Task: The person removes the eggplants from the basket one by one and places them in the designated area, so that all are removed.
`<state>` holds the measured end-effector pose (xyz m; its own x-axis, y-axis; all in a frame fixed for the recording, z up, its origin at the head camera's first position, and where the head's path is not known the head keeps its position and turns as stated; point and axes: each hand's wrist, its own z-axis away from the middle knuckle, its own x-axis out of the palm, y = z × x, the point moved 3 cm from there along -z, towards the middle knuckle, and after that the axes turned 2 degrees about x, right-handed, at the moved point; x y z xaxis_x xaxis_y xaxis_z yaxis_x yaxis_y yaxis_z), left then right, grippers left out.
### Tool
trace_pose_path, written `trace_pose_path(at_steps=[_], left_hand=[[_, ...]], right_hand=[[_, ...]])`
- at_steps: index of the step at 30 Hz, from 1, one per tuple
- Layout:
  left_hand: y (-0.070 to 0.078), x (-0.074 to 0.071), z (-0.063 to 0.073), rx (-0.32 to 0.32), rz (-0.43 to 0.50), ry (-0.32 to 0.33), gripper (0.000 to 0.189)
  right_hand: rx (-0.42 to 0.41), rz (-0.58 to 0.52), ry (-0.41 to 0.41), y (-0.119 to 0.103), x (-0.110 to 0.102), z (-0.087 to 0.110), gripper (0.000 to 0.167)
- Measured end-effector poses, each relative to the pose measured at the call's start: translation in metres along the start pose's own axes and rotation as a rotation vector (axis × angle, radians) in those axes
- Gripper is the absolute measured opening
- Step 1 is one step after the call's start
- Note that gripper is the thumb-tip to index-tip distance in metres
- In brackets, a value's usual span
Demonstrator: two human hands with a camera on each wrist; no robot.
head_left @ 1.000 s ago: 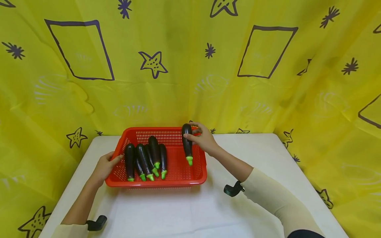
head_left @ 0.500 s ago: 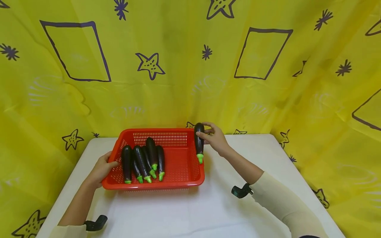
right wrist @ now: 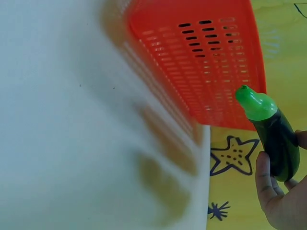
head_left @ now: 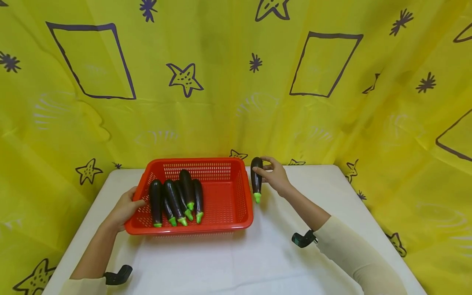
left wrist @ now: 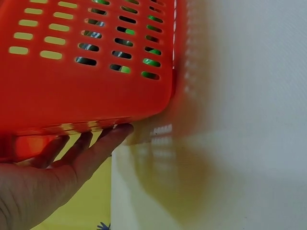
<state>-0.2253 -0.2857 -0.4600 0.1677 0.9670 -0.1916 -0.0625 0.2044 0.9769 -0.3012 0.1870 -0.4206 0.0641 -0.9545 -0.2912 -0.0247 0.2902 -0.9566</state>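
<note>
My right hand (head_left: 276,177) pinches an eggplant (head_left: 256,180) between thumb and fingers, just outside the basket's right rim. Its dark body hangs with the green stem end down; in the right wrist view the eggplant's bright green cap (right wrist: 259,103) overlaps the basket wall. At the left end of the red plastic basket (head_left: 191,230), my left hand (head_left: 126,209) grips the rim, thumb on top. The left wrist view shows that hand's fingers (left wrist: 103,146) along the basket's outer side. Several more eggplants (head_left: 173,200) lie side by side in the basket's left half.
Under the basket is a table with a white cover (head_left: 258,262). A yellow curtain (head_left: 221,119) with dark star drawings stands behind and at both sides. A black wrist camera (head_left: 303,239) juts from the right forearm, another black camera (head_left: 119,275) from the left.
My right hand has carried the eggplant rightward from over the basket, past its right rim, and slightly lower. The left hand keeps its grip on the rim; the view has shifted slightly.
</note>
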Motion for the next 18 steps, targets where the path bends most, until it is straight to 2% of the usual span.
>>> trace_pose_path(at_steps=[9,18], left_hand=[[-0.002,-0.002,-0.001,0.015,0.015,-0.016,0.056],[-0.002,-0.001,0.000,0.011,0.021,-0.012,0.056]], right_hand=[[0.044,0.036,0.020,0.019,-0.008,-0.006,0.066],[0.084,0.127,0.016,0.038,-0.005,-0.007,0.067]])
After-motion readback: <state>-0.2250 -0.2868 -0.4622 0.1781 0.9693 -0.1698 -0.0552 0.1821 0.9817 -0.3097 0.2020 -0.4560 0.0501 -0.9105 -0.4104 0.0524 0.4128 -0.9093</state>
